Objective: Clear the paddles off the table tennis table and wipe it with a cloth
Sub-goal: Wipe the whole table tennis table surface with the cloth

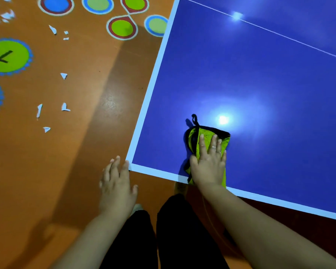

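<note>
Your right hand (209,164) presses flat, fingers straight, on the green cloth (197,144) at the table's (260,84) near left corner. Your left hand (117,183) hangs relaxed and empty just beside that corner. No paddles show, so clearing looks done; wiping seems mostly ahead.

Indoor recreation room: blue table tennis table (260,78), orange floor (76,156) with bright coloured circles (8,56).

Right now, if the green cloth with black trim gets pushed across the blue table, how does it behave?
Probably floppy: the green fabric cloth with black trim lies crumpled under the flat right hand. Likely slides easily, since the glossy blue table tennis table shows bright glare. Its black loop may trail or bunch.
</note>
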A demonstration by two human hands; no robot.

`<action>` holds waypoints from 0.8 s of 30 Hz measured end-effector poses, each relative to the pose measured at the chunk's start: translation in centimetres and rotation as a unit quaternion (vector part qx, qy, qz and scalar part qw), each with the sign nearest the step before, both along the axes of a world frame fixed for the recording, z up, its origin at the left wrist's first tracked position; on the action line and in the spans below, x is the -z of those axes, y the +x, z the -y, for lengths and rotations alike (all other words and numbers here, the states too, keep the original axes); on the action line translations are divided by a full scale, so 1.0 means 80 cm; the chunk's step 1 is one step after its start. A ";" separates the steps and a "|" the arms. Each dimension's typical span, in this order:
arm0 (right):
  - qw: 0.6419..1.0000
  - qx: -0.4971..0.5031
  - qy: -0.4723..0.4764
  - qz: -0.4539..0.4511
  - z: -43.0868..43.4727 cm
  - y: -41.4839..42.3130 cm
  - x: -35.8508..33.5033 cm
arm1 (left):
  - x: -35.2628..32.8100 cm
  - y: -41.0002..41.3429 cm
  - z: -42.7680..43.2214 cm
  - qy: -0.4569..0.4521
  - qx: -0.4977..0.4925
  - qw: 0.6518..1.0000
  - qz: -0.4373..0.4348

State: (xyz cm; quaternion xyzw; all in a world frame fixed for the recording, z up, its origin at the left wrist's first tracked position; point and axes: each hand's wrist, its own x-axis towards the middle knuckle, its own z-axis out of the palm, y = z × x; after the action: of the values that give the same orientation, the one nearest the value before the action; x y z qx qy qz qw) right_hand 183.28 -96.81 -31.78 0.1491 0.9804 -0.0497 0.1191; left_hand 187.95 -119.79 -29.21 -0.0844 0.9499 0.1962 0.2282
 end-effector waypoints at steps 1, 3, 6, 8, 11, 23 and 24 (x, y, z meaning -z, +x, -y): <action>1.000 -0.022 -0.002 0.002 0.020 0.002 0.000 | 0.000 0.004 0.006 0.004 -0.008 1.000 0.006; 0.998 -0.064 -0.017 0.017 0.059 0.004 -0.001 | -0.002 0.012 0.015 0.007 -0.026 1.000 0.016; 0.989 -0.138 -0.042 0.036 0.116 0.002 -0.002 | -0.004 0.028 0.024 -0.001 -0.052 0.999 0.015; 0.976 -0.202 -0.060 0.048 0.146 0.004 -0.004 | -0.007 0.039 0.029 -0.007 -0.058 0.998 0.020; 0.949 -0.301 -0.072 0.062 0.162 0.015 -0.002 | -0.014 0.052 0.034 -0.014 -0.051 0.998 0.036; 0.934 -0.327 -0.130 0.061 0.022 0.051 -0.001 | -0.045 0.034 -0.058 -0.068 0.016 0.997 -0.013; 0.937 -0.317 -0.132 0.058 0.000 0.055 -0.001 | -0.047 0.031 -0.075 -0.068 0.027 0.997 -0.016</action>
State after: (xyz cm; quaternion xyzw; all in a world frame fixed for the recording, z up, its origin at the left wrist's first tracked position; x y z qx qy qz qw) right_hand 187.72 -96.85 -31.72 -0.1842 0.9528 -0.1290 0.2039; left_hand 190.45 -113.82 -25.48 -0.0705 0.9664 0.1264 0.2124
